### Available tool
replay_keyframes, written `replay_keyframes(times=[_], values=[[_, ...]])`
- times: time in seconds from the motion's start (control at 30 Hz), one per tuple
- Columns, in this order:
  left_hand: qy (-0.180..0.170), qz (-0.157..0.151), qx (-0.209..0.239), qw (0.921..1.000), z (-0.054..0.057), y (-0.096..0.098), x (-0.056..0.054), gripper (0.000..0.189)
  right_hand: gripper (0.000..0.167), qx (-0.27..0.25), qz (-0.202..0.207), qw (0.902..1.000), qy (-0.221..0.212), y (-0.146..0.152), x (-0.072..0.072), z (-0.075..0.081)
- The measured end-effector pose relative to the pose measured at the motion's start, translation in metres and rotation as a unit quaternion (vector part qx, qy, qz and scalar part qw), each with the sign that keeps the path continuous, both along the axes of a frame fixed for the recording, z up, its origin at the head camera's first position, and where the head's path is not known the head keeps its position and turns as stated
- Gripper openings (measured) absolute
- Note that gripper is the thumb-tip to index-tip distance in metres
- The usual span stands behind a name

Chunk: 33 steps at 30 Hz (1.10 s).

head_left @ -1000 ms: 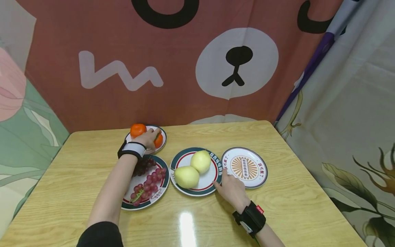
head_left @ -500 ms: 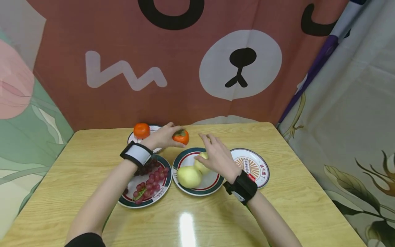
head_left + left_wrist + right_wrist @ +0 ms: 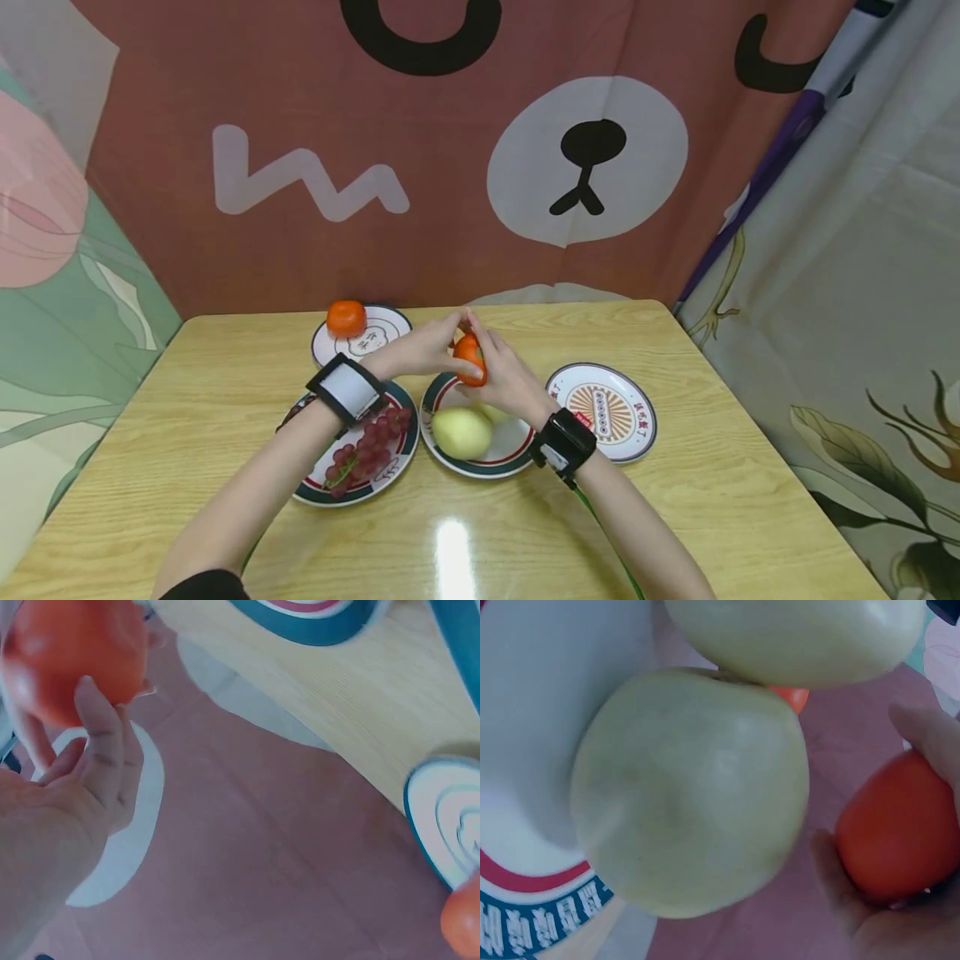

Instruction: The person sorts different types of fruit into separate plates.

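Both hands are on one orange persimmon (image 3: 470,358), raised above the far part of the plate of pears. My left hand (image 3: 422,346) grips it from the left with thumb and fingers. From the right, my right hand (image 3: 512,379) curls round the same fruit, and the fingertips of the two hands meet at its top in the head view. The left wrist view shows fingers under the smooth persimmon (image 3: 79,656). Below the hands lie two yellow-green pears (image 3: 461,433) on a green-rimmed plate (image 3: 480,472); the right hand partly hides the farther pear.
Another persimmon (image 3: 347,319) sits on a small white plate (image 3: 392,320) at the back left. Red grapes (image 3: 367,454) lie on a green-rimmed plate (image 3: 410,446) under the left wrist. To the right stands a white plate (image 3: 600,412) with an orange sunburst. A printed cloth (image 3: 300,267) hangs behind the table.
My left hand has lifted the persimmon off the small back plate and carried it right. My right hand has left the sunburst plate's edge, come up and taken hold of the same persimmon.
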<state>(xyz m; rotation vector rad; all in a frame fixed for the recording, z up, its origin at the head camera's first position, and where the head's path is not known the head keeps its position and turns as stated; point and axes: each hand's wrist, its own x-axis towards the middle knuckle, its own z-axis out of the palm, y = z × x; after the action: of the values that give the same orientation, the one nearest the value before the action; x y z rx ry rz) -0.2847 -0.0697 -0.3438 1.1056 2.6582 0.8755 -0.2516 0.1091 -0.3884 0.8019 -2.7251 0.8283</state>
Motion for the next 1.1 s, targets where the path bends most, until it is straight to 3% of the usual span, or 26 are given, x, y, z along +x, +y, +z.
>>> replay_keyframes(times=[0.1,0.2,0.33,0.43,0.53,0.73,0.87,0.93,1.0,1.1], values=[[-0.028,0.026,-0.009,0.9992,0.006,-0.004,-0.01,0.066,0.099,-0.006,-0.016,0.9997,0.016,0.004,0.0,0.001],[0.002,0.082,-0.059,0.9949,0.007,-0.017,-0.028,0.063,0.082,-0.003,-0.039,0.9989,0.025,0.014,0.003,0.007],[0.07,0.163,-0.17,0.9694,-0.005,-0.049,-0.057,0.065,0.066,0.015,-0.088,0.9954,0.035,0.047,0.008,0.014],[0.073,0.206,-0.233,0.9477,-0.015,-0.074,-0.073,0.065,0.06,0.031,-0.126,0.9907,0.041,0.083,0.011,0.011],[0.051,0.241,-0.249,0.9368,-0.027,-0.095,-0.085,0.065,0.056,0.039,-0.157,0.9861,0.038,0.122,0.015,0.002],[-0.036,0.267,-0.238,0.9331,-0.053,-0.124,-0.09,0.075,0.052,0.079,-0.218,0.9723,-0.028,0.18,0.031,-0.026],[-0.037,0.279,-0.242,0.9284,-0.067,-0.128,-0.09,0.079,0.057,0.128,-0.237,0.9609,-0.066,0.193,0.038,-0.042],[-0.026,0.29,-0.247,0.9242,-0.071,-0.127,-0.092,0.077,0.061,0.139,-0.242,0.9577,-0.07,0.195,0.038,-0.048],[-0.039,0.298,-0.247,0.921,-0.071,-0.126,-0.094,0.079,0.063,0.15,-0.244,0.9556,-0.072,0.197,0.038,-0.053],[-0.093,0.298,-0.221,0.9242,-0.069,-0.128,-0.092,0.084,0.065,0.165,-0.242,0.9536,-0.072,0.197,0.036,-0.057]])
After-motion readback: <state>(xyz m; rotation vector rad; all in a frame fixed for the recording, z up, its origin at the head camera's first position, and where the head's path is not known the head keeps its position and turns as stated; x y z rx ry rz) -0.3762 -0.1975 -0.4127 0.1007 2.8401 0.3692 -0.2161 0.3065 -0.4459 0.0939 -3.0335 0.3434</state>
